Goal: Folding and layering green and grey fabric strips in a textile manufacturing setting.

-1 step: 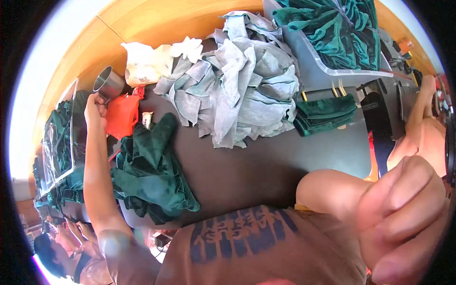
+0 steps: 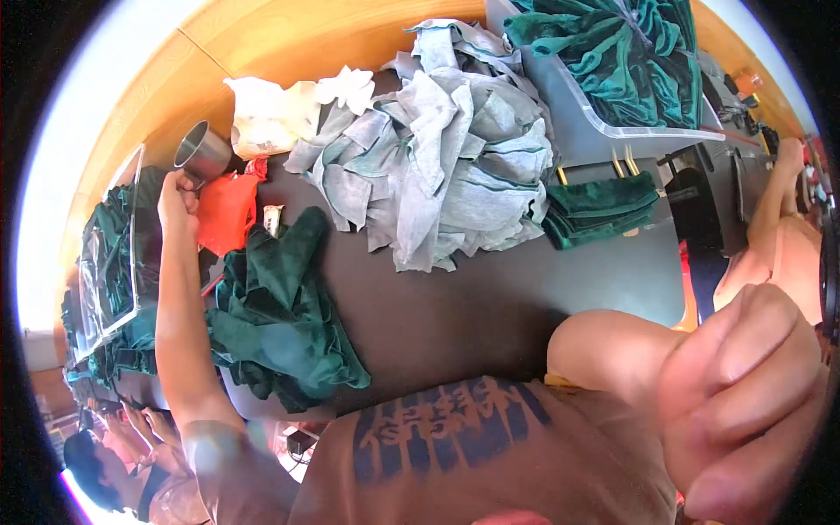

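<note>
A: Hands, quick?
B: L hand point(image 2: 178, 194) curled, prob. holding metal cup point(image 2: 201, 152) on its near side, far L of tbl point(image 2: 420, 315), just beside red bag point(image 2: 227, 214). R hand point(image 2: 744, 394) is close to lens, fingers bent; can't tell if it holds anything.
A: Main risk?
B: Spill. If grip slips or wrist turns, any liquid (contents n/a, can't see) could wet green velvet point(image 2: 289, 328) nearby.
A: Else?
B: Cup could catch bag's edge & tip, esp. w/ space there so tight.

1 shiny metal cup point(image 2: 206, 156), mouth upward.
</note>
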`<action>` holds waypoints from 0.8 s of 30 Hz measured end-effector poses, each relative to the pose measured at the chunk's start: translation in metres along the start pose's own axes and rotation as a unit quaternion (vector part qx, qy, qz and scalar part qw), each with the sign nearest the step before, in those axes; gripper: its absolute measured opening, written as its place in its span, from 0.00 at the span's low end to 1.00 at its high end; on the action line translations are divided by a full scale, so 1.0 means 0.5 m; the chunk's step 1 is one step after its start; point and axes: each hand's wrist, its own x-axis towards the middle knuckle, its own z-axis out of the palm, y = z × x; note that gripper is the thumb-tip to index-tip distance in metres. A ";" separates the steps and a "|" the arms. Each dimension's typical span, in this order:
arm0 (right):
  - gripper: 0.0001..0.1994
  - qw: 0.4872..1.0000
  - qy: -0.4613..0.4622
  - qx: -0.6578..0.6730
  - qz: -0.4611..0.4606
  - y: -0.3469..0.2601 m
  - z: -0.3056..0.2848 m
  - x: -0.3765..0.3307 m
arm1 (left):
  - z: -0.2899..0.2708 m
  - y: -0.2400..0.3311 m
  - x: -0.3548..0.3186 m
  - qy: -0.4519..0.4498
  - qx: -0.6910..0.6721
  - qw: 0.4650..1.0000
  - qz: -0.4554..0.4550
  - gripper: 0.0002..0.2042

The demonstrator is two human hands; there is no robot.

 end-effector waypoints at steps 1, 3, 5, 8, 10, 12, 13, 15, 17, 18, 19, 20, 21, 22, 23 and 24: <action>0.11 1.000 0.002 -0.009 0.002 -0.019 -0.019 0.000 | 0.003 -0.005 0.006 -0.006 -0.001 1.000 0.003 0.10; 0.11 1.000 0.004 -0.015 0.003 -0.024 -0.018 0.007 | 0.003 -0.012 0.016 0.004 0.007 1.000 0.000 0.10; 0.11 1.000 0.005 -0.018 0.004 -0.011 -0.008 0.000 | 0.003 -0.023 0.030 -0.003 0.002 1.000 -0.007 0.09; 0.12 1.000 -0.001 -0.020 0.002 -0.017 -0.014 0.003 | 0.007 -0.028 0.031 -0.013 0.021 0.999 -0.025 0.09; 0.12 1.000 -0.006 -0.023 -0.001 -0.009 -0.016 0.012 | 0.011 -0.026 0.031 -0.010 0.021 0.999 -0.034 0.08; 0.12 1.000 -0.011 -0.026 -0.004 0.018 0.017 0.023 | 0.012 -0.030 0.036 -0.029 0.050 0.997 -0.051 0.07; 0.12 1.000 -0.014 -0.028 -0.005 0.016 0.020 0.025 | 0.013 -0.031 0.040 -0.025 0.047 0.997 -0.050 0.07; 0.12 0.999 -0.019 -0.028 -0.006 0.019 0.022 0.030 | 0.009 -0.032 0.044 -0.018 0.077 0.995 -0.058 0.07; 0.12 0.999 -0.021 -0.029 -0.008 0.022 0.033 0.033 | 0.002 -0.019 0.040 -0.038 0.105 0.993 -0.047 0.08; 0.13 0.999 -0.020 -0.031 -0.010 0.021 0.033 0.034 | 0.005 -0.009 0.031 -0.030 0.220 0.975 -0.010 0.09; 0.13 0.999 -0.019 -0.032 -0.012 0.021 0.036 0.035 | 0.009 -0.002 0.020 -0.021 0.333 0.942 0.028 0.10; 0.13 0.999 -0.016 -0.035 -0.014 0.020 0.036 0.035 | 0.022 0.000 0.000 0.018 0.298 0.950 0.089 0.13; 0.13 0.999 -0.016 -0.039 -0.010 0.028 0.042 0.037 | 0.032 -0.004 -0.015 0.019 0.299 0.950 0.086 0.13; 0.13 0.999 -0.017 -0.043 -0.007 0.048 0.059 0.038 | 0.040 -0.004 -0.030 0.046 0.289 0.948 0.128 0.12; 0.13 0.999 -0.017 -0.046 -0.007 0.052 0.062 0.040 | 0.050 0.004 -0.053 0.074 0.276 0.943 0.173 0.11; 0.13 0.999 -0.016 -0.049 -0.007 0.042 0.053 0.039 | 0.060 0.014 -0.081 0.076 0.276 0.942 0.174 0.11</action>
